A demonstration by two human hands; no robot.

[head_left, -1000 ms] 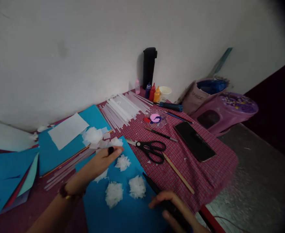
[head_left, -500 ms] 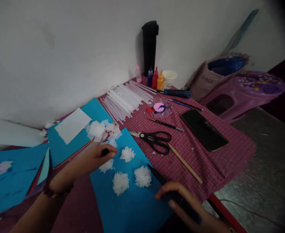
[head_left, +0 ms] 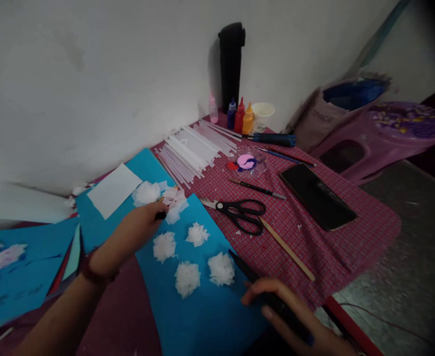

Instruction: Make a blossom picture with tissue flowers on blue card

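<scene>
Head view, right hand: the right hand [head_left: 316, 324] is nearest me on the right, its grip curled round a slim black pen-shaped tool [head_left: 284, 311], fingers loosely bent, the tool's tip pointing towards the white tufts.
Blue sheet: a bright blue rectangular sheet [head_left: 198, 326] lies flat in front of the person, its upper corner near the scissors.
White tufts: four ruffled white tufts [head_left: 187, 279] sit apart on that sheet, left of the tool's tip.
Painted sheet: off to the left, another blue sheet [head_left: 47, 237] carries pinkish-white blooms.
Left hand: the left hand [head_left: 143, 225] reaches over to the loose pieces, fingers bent; I can't tell how far its grip is open or whether it has hold of one.
Loose pieces: thin translucent white pieces [head_left: 176, 210] lie heaped at its fingertips.
Worktop: the worktop [head_left: 373, 222], under red checked cloth, bears black-handled scissors [head_left: 223, 208], a flat pale wooden stick [head_left: 287, 249] and a dark-screened phone [head_left: 317, 196].
Paint: a clear dish [head_left: 262, 168] holds pink, red and blue paint.
Wall side: long white strips [head_left: 195, 148], small squeeze bottles [head_left: 239, 117] and a tall black cylinder [head_left: 231, 69].
</scene>
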